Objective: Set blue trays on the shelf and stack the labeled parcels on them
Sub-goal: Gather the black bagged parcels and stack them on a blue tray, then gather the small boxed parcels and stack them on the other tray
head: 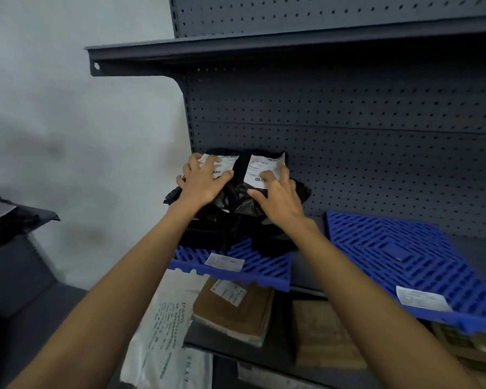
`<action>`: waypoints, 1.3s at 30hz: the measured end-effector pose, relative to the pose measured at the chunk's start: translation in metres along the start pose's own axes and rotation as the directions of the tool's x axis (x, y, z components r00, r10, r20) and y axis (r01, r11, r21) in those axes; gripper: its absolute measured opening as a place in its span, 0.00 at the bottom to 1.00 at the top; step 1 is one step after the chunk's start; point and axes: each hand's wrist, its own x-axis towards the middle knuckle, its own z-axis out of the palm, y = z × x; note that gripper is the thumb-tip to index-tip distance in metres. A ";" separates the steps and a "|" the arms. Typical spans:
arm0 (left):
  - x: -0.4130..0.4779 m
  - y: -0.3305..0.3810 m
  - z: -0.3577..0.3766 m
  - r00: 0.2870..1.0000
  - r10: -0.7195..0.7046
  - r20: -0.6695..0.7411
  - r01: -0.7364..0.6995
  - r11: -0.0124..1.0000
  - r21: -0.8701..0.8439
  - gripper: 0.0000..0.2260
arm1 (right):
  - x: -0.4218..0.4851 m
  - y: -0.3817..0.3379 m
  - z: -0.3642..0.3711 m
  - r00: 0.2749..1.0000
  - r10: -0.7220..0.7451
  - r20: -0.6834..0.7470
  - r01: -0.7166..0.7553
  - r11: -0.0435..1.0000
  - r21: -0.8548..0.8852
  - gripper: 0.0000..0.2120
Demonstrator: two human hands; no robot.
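1. Shelf (474,248), with right blue tray (404,256) cut off at the frame edge
2. Left blue tray (253,265), rear half hidden under black parcels (222,220)
3. Left grip (201,182) and right grip (278,200), fingers spread, pressing the parcels, clasping nothing
4. White labels (264,167) with barcodes, print too blurred to read

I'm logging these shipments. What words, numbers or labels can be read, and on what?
No wording is legible anywhere.
Left white label, on the left black plastic parcel: barcodes, print blurred.
Right white label, on the right black plastic parcel: the same.
White sticker on the left blue slotted tray, another on the right blue slotted tray: blurred.
Label on the brown cardboard parcel: too small.
Green print on the white plastic bag: blurred.
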 end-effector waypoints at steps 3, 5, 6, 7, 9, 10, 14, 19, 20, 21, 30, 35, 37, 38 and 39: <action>-0.007 0.000 -0.001 0.997 0.083 -0.005 -0.083 0.995 0.056 0.18 | -0.003 0.004 -0.005 0.999 -0.036 0.014 0.037 0.998 -0.056 0.24; -0.011 0.003 -0.001 0.989 0.145 -0.006 -0.145 0.987 0.072 0.17 | -0.007 0.010 -0.009 0.998 -0.067 0.011 0.068 0.995 -0.075 0.25; -0.013 0.006 -0.002 0.982 0.187 -0.013 -0.185 0.979 0.081 0.17 | -0.009 0.013 -0.012 0.997 -0.080 0.013 0.081 0.993 -0.081 0.25; -0.015 0.009 -0.003 0.972 0.232 -0.026 -0.229 0.969 0.093 0.17 | -0.012 0.015 -0.016 0.996 -0.088 0.015 0.089 0.992 -0.088 0.25; -0.019 0.018 -0.003 0.948 0.313 -0.056 -0.306 0.946 0.109 0.17 | -0.018 0.021 -0.024 0.995 -0.097 0.011 0.097 0.990 -0.106 0.24; -0.023 0.024 -0.002 0.936 0.345 -0.061 -0.338 0.935 0.106 0.17 | -0.022 0.025 -0.029 0.995 -0.100 0.000 0.099 0.988 -0.115 0.24; -0.038 0.062 0.010 0.887 0.460 -0.035 -0.455 0.885 0.096 0.16 | -0.045 0.052 -0.059 0.997 -0.070 -0.032 0.064 0.984 -0.164 0.23; -0.067 0.132 0.050 0.793 0.608 0.033 -0.607 0.786 0.115 0.14 | -0.096 0.124 -0.110 0.998 0.055 0.043 -0.037 0.936 -0.350 0.21; -0.075 0.147 0.060 0.775 0.629 0.061 -0.631 0.767 0.116 0.14 | -0.109 0.140 -0.122 0.995 0.087 0.054 -0.060 0.922 -0.381 0.20; -0.084 0.163 0.071 0.757 0.647 0.091 -0.653 0.749 0.109 0.15 | -0.124 0.157 -0.135 0.992 0.116 0.058 -0.083 0.909 -0.409 0.20; -0.200 0.329 0.160 0.608 0.744 0.277 -0.778 0.628 0.021 0.16 | -0.265 0.288 -0.276 0.942 0.330 -0.065 -0.313 0.788 -0.530 0.18; -0.280 0.432 0.209 0.497 0.816 0.296 -0.847 0.530 -0.040 0.15 | -0.359 0.354 -0.348 0.887 0.450 -0.107 -0.425 0.701 -0.573 0.18; -0.313 0.471 0.226 0.451 0.844 0.291 -0.867 0.491 -0.081 0.14 | -0.395 0.376 -0.376 0.861 0.492 -0.127 -0.466 0.663 -0.586 0.19; -0.329 0.489 0.234 0.429 0.857 0.286 -0.875 0.473 -0.103 0.14 | -0.411 0.386 -0.390 0.850 0.509 -0.138 -0.484 0.649 -0.587 0.19; -0.343 0.506 0.242 0.406 0.869 0.284 -0.883 0.453 -0.123 0.14 | -0.427 0.396 -0.403 0.838 0.525 -0.150 -0.503 0.636 -0.586 0.18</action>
